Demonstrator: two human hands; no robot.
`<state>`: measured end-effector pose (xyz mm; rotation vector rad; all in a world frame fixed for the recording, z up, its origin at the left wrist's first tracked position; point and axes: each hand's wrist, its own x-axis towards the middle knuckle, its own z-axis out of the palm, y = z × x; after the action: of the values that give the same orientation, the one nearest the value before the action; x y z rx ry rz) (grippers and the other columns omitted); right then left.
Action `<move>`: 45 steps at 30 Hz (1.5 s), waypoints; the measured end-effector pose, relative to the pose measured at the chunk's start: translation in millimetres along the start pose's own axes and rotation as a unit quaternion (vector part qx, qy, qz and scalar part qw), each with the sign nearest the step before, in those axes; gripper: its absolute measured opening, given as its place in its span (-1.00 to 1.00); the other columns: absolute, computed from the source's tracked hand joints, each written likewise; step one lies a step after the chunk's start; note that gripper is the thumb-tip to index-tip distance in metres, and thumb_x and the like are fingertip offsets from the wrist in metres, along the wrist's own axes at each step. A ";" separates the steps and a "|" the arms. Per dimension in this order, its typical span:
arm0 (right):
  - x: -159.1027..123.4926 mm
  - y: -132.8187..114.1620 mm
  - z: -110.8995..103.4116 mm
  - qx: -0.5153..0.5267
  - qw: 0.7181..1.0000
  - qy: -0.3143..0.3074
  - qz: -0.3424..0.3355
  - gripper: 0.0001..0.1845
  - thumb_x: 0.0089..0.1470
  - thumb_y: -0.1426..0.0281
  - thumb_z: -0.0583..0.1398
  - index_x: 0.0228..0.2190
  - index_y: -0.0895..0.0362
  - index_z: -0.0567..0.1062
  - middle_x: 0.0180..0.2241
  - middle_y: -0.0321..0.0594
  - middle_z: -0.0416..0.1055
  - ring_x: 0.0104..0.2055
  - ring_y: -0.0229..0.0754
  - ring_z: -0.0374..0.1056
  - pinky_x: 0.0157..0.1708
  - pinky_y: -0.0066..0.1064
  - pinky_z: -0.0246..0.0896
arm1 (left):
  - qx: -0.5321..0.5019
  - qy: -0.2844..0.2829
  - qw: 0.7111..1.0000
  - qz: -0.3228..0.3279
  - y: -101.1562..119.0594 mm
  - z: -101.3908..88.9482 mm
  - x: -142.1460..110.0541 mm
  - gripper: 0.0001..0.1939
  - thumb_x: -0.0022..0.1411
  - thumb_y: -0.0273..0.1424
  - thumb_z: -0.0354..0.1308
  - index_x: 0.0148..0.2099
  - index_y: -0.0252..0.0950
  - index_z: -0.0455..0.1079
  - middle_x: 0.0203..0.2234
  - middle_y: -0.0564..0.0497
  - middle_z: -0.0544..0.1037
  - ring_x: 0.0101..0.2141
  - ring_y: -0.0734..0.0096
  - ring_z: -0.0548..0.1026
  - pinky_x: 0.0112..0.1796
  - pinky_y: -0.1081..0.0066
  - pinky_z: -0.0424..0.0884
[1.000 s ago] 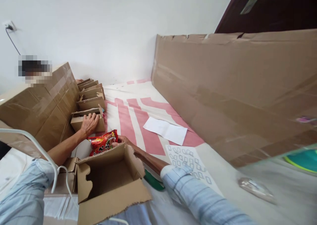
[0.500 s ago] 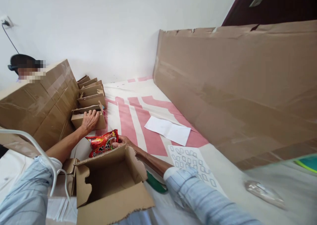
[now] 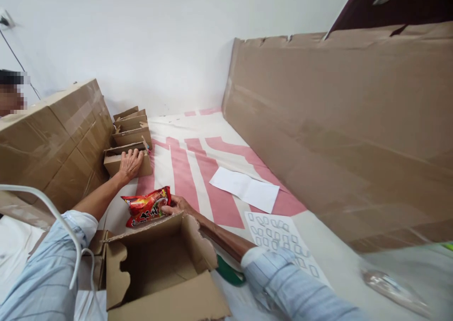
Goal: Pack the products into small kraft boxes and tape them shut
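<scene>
My left hand reaches over the near wall of a small open cardboard box, its fingers bent over the edge with the tips hidden inside. In my right hand is a red packet of instant noodles, pinched by its right end. The packet is held just beyond the rim of a larger open cardboard box, which stands close to me with its flaps spread. No contents show in this larger box.
More small open boxes line up behind the left one, beside a tall cardboard wall. A long cardboard panel borders the right. Folded white paper, a sheet of drawn outlines, a green object and a white curved tube are nearby.
The view has shifted slightly, and the person at the left edge appears farther left. My left hand stays at the small box, and my right hand still holds the noodle packet.
</scene>
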<state>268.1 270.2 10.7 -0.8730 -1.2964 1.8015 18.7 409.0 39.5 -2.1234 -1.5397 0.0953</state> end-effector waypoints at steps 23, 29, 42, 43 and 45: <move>58.5 82.5 -31.0 0.039 0.998 0.017 -0.037 -0.44 -0.46 0.11 0.60 -0.50 0.14 0.51 -0.54 -0.24 0.51 -0.47 -0.14 0.41 -0.40 -0.34 0.31 | -0.115 -0.111 0.987 0.021 8.9 -57.5 25.5 -0.64 0.35 -0.19 0.25 0.09 -0.28 0.49 0.09 -0.24 0.59 0.07 0.00 0.56 0.03 0.21 0.45; 60.3 85.9 -36.4 0.039 0.998 0.034 -0.047 -0.38 -0.37 0.01 0.56 -0.38 0.17 0.56 -0.48 -0.25 0.52 -0.46 -0.19 0.35 -0.38 -0.33 0.27 | -0.197 -0.344 0.911 0.113 30.0 -66.9 -25.8 -0.49 0.03 -0.08 0.49 -0.04 -0.24 0.56 -0.16 -0.06 0.71 -0.26 0.20 0.62 -0.31 0.39 0.45; 79.6 116.2 -47.5 -0.019 0.995 0.080 -0.059 -0.36 -0.21 -0.01 0.50 -0.20 0.12 0.55 -0.39 -0.30 0.49 -0.52 -0.29 0.30 -0.52 -0.41 0.23 | -0.087 -0.205 0.973 -0.067 -55.8 -34.3 18.9 -0.56 0.18 -0.22 0.36 0.09 -0.20 0.53 0.02 -0.21 0.66 0.11 -0.14 0.54 0.10 0.08 0.37; 80.1 117.1 -48.1 -0.019 0.995 0.077 -0.055 -0.38 -0.20 0.01 0.50 -0.19 0.12 0.55 -0.40 -0.31 0.49 -0.53 -0.29 0.30 -0.54 -0.41 0.22 | -0.085 -0.189 0.975 -0.078 -56.3 -31.3 19.9 -0.57 0.21 -0.22 0.33 0.11 -0.22 0.52 0.05 -0.24 0.64 0.13 -0.17 0.52 0.13 0.04 0.34; 80.1 116.8 -49.6 -0.021 0.996 0.072 -0.046 -0.41 -0.18 0.03 0.49 -0.19 0.12 0.55 -0.43 -0.33 0.48 -0.55 -0.29 0.29 -0.55 -0.41 0.22 | -0.083 -0.156 0.980 -0.094 -53.1 -27.7 19.0 -0.57 0.29 -0.24 0.25 0.15 -0.26 0.51 0.13 -0.33 0.58 0.19 -0.24 0.45 0.18 -0.09 0.28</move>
<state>250.1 336.6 -122.6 -0.9323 -1.2655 1.6147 -11.2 428.2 91.4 -2.1529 -1.9865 0.2536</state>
